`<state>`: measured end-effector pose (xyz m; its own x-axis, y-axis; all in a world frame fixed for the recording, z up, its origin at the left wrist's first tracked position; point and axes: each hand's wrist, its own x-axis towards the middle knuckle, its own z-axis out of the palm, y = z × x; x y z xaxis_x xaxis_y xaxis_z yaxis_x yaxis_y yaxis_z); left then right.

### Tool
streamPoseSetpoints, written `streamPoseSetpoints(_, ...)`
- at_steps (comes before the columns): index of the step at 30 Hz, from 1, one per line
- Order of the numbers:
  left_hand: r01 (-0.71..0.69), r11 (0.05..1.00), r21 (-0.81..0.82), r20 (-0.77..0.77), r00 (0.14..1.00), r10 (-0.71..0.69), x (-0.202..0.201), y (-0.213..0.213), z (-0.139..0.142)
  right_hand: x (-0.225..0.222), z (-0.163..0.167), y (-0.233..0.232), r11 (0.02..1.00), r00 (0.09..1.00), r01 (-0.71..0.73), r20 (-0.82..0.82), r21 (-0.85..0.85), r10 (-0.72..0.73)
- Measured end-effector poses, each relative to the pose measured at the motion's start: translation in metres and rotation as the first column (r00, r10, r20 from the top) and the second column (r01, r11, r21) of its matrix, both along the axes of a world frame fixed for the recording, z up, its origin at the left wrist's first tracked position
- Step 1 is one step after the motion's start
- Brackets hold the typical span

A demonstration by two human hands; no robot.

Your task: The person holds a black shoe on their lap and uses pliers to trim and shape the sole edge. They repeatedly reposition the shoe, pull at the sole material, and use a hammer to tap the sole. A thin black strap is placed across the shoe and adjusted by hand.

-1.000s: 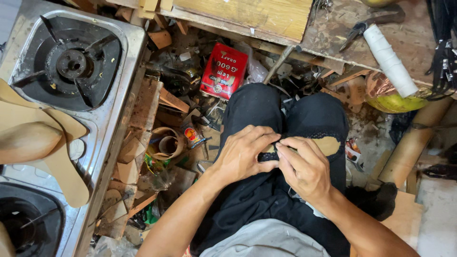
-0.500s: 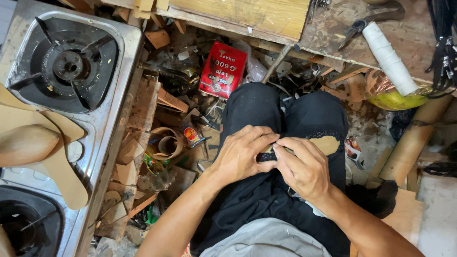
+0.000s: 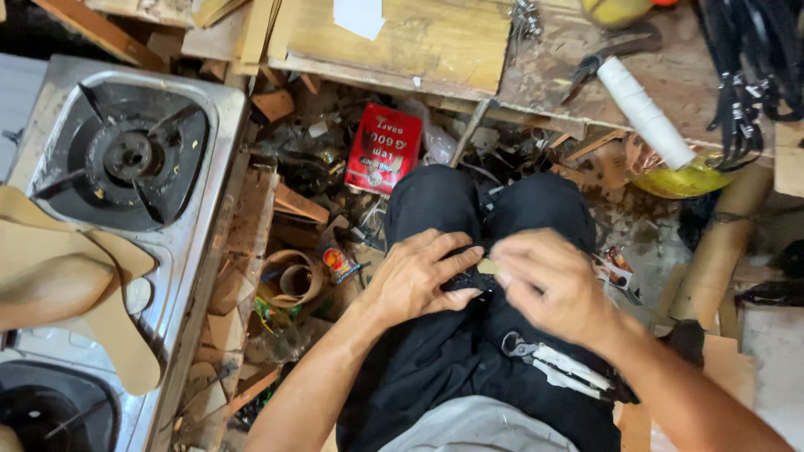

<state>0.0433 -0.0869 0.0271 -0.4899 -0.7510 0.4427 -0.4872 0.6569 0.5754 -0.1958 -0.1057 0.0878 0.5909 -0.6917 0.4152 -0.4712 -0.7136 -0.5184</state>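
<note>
A small tan piece (image 3: 487, 266) sits on the person's lap, pinched between the fingertips of both hands. The left hand (image 3: 419, 280) presses it against a dark strip with the thumb and bent fingers; the right hand (image 3: 553, 285), blurred, grips its other end. The step in hand seems to be fitting or joining this piece to the strip, and the next move likely calls for a firm, steady pinch. Below the right fingers, pliers with white handles (image 3: 557, 364) lie on the black trousers (image 3: 452, 377). Compared with one second ago, the right hand has shifted right and the tan patch on the knee no longer shows.
</note>
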Motion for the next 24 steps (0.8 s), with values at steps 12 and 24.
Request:
streamPoseSetpoints(12,-0.025,1.000,0.016,-0.041,0.999,0.026,0.000,-0.038,0.004,-0.091,-0.004,-0.141,0.770,0.686,0.463,-0.373,-0.439,-0.625)
streamPoseSetpoints(24,-0.037,0.996,0.083,-0.043,0.998,0.041,0.004,-0.039,0.001,-0.065,-0.079,0.049,0.906,0.922,0.159,-0.270,-0.393,-0.279)
